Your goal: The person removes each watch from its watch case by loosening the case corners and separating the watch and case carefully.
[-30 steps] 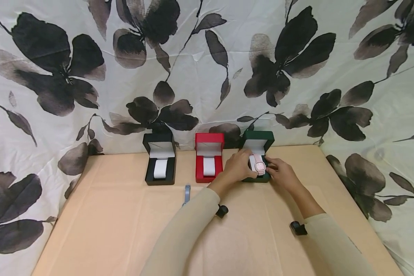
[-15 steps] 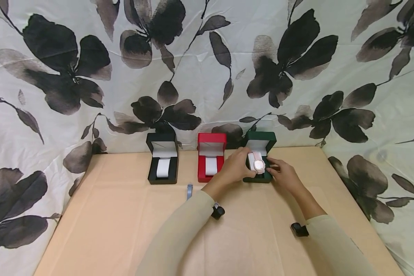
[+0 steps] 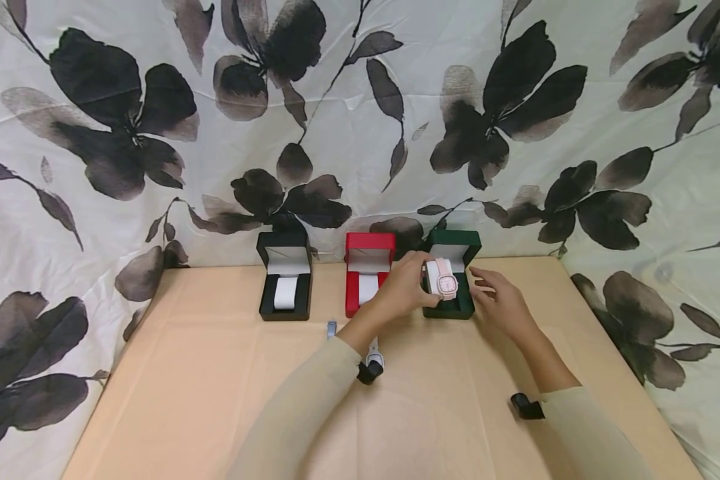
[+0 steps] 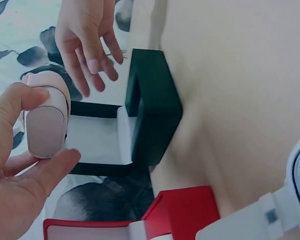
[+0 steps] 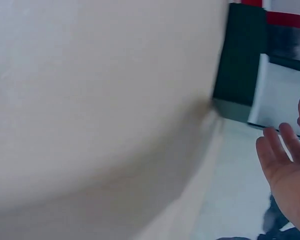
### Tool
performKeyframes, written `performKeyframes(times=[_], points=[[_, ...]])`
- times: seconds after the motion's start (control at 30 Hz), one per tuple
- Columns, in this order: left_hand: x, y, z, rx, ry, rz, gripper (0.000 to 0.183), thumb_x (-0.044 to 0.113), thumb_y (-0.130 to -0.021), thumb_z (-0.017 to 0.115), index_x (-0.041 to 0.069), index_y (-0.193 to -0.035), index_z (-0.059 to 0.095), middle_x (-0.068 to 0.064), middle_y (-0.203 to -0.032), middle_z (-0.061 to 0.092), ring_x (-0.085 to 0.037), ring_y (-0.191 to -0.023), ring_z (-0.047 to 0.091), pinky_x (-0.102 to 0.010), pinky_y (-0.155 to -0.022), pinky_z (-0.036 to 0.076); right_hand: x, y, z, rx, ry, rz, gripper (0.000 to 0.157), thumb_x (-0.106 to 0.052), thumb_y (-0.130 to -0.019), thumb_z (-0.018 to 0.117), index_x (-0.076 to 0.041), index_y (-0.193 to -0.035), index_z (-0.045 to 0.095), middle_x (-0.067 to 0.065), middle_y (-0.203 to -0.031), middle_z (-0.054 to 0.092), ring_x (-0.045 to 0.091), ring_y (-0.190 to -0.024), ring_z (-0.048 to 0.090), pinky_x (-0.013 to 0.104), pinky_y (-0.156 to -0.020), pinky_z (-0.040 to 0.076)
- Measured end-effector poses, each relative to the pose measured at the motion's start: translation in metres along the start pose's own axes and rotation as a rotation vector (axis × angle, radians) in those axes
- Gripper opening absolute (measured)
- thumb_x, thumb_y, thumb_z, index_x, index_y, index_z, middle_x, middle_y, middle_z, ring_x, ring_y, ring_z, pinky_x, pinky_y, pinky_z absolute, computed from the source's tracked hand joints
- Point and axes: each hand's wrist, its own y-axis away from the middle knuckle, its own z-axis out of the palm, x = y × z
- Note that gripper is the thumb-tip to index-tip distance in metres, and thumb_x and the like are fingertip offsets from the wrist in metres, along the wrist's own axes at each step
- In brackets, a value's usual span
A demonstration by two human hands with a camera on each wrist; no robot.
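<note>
My left hand [image 3: 404,288] pinches a white watch cushion [image 4: 45,132] between thumb and fingers. A pink watch [image 3: 447,286] is wrapped round that cushion, its face turned up toward the head camera. Cushion and watch are held over the opened green watch box [image 3: 465,305]; in the left wrist view they appear clear of it. My right hand [image 3: 503,303] is just right of the green box, fingers loosely bent and holding nothing. In the right wrist view its fingertips [image 5: 270,135] are near the box's lid, and whether they touch it is unclear.
Left of the green box stand an opened red watch box [image 3: 351,293] and an opened black watch box [image 3: 265,303], each with a white cushion inside. A white watch [image 3: 375,360] and a blue watch strap [image 3: 332,328] lie on the table, partly hidden by my left arm.
My left hand has lifted the cushion with the pink watch up from the green box and slightly left. My right hand has drawn a little away from the box's right side.
</note>
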Motion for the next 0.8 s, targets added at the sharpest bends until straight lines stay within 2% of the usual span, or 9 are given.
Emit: performKeyframes(times=[0.13,0.2,0.33,0.47,0.6,0.73,0.8], points=[[0.003,0.005,-0.010,-0.009,0.111,0.007,0.068,0.014,-0.078,0.088,0.002,-0.135,0.054,-0.010,-0.122,0.056,-0.026,-0.098,0.066,-0.013,-0.074,0.052,-0.015,0.003,-0.008,0.011,-0.034,-0.069,0.052,-0.003,-0.098,0.067,-0.001,-0.148,0.051,0.023,-0.148,0.054,0.044,-0.127,0.060,0.053,-0.101,0.050],[0.005,0.009,-0.015,-0.019,0.153,0.004,0.069,0.011,-0.078,0.089,0.001,-0.136,0.053,-0.011,-0.124,0.055,-0.029,-0.098,0.069,-0.012,-0.074,0.053,-0.023,0.004,-0.012,-0.010,-0.057,-0.081,0.055,-0.005,-0.099,0.068,-0.004,-0.151,0.050,0.021,-0.151,0.052,0.043,-0.129,0.059,0.053,-0.102,0.049],[0.008,0.016,-0.024,-0.040,0.206,-0.014,0.071,0.008,-0.079,0.088,0.001,-0.138,0.051,-0.010,-0.130,0.052,-0.020,-0.098,0.071,-0.013,-0.078,0.057,-0.040,0.006,-0.018,-0.065,-0.108,-0.118,0.059,-0.010,-0.099,0.068,-0.008,-0.154,0.046,0.019,-0.154,0.049,0.041,-0.131,0.057,0.050,-0.104,0.048],[0.011,0.024,-0.034,-0.047,0.265,-0.017,0.071,0.005,-0.079,0.087,0.001,-0.140,0.050,-0.010,-0.132,0.052,-0.013,-0.096,0.070,-0.017,-0.081,0.060,-0.056,0.005,-0.022,-0.109,-0.137,-0.167,0.062,-0.010,-0.098,0.070,-0.010,-0.156,0.045,0.018,-0.156,0.047,0.041,-0.131,0.057,0.036,-0.106,0.051],[0.013,0.030,-0.044,-0.044,0.295,-0.011,0.073,0.004,-0.079,0.087,0.001,-0.141,0.049,-0.012,-0.134,0.052,-0.015,-0.097,0.071,-0.022,-0.083,0.061,-0.069,0.005,-0.026,-0.149,-0.163,-0.203,0.069,-0.009,-0.095,0.073,-0.014,-0.157,0.043,0.015,-0.158,0.045,0.043,-0.132,0.056,0.020,-0.107,0.048],[0.012,0.036,-0.054,-0.042,0.322,-0.013,0.074,0.003,-0.079,0.087,0.000,-0.142,0.049,-0.013,-0.133,0.053,-0.021,-0.101,0.072,-0.031,-0.087,0.063,-0.082,0.002,-0.027,-0.206,-0.201,-0.221,0.077,-0.010,-0.092,0.077,-0.016,-0.159,0.040,0.013,-0.159,0.045,0.042,-0.135,0.054,0.019,-0.110,0.045],[0.011,0.038,-0.059,-0.045,0.337,-0.007,0.075,0.002,-0.079,0.086,0.000,-0.143,0.049,-0.014,-0.133,0.053,-0.024,-0.103,0.072,-0.034,-0.089,0.063,-0.089,0.001,-0.027,-0.230,-0.214,-0.226,0.080,-0.011,-0.091,0.079,-0.015,-0.159,0.039,0.014,-0.159,0.045,0.040,-0.136,0.053,0.023,-0.111,0.045]])
